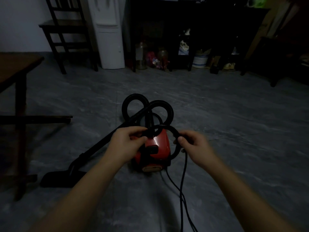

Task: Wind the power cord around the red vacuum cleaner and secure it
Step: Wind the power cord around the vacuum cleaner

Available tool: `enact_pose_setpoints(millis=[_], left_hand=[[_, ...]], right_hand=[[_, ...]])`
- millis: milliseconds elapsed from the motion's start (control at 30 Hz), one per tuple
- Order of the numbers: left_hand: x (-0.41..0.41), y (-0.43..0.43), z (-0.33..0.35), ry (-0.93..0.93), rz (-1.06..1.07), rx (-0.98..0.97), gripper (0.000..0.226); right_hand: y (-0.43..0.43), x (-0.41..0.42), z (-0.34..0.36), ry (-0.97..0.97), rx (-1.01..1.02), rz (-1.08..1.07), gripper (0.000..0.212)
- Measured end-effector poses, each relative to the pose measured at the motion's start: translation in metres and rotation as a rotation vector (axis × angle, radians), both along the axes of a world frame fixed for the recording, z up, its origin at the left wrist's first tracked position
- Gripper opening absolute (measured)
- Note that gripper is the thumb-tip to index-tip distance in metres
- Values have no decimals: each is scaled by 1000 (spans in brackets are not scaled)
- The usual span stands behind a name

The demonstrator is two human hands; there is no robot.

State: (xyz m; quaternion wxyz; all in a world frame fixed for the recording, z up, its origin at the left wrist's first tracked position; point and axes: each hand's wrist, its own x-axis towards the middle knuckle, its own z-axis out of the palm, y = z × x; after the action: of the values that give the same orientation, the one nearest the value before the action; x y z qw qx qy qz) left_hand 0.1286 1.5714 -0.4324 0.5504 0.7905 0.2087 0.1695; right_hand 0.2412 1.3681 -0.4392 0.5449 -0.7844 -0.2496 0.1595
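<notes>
Both hands grip the cord's loop over the vacuum (155,148): left hand (124,144) pinching it by the handle, right hand (194,144) clamped on the right. Cord (183,181) trails near. Vacuum stands mid-floor, long axis near-to-far, hose end far.

Red vacuum cleaner (157,148) on floor, black power cord (182,173) looped above it

Dim room, much lost to shadow and the frame's edges

The power cord (182,190) runs off the bottom edge, its plug unseen. The left hand (124,144) hides the red vacuum cleaner (158,148)'s upper left side. Items under the dark shelf (184,22) at upper right are too murky to identify.
</notes>
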Motion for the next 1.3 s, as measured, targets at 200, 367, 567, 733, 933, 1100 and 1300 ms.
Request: enact_pose_setpoints(millis=[200, 367, 567, 733, 933, 1100, 1300], left_hand=[[1, 3, 5, -118, 235, -389, 27], [2, -13, 4, -135, 250, -569, 21], [1, -21, 1, -66, 168, -494, 26], [-3, -27, 2, -48, 140, -484, 27], [-9, -28, 3, 7, 81, -467, 16], [-12, -16, 1, 107, 47, -331, 21], [-15, -7, 6, 118, 55, -108, 34]], right_hand=[[8, -6, -3, 167, 118, -39, 29], [14, -10, -5, 234, 180, -101, 23], [11, -6, -5, 189, 241, -280, 23], [8, -7, -3, 257, 252, -287, 15], [8, -13, 2, 245, 212, -260, 21], [9, -15, 9, 142, 175, -209, 28], [10, -18, 9, 47, 102, -133, 25]])
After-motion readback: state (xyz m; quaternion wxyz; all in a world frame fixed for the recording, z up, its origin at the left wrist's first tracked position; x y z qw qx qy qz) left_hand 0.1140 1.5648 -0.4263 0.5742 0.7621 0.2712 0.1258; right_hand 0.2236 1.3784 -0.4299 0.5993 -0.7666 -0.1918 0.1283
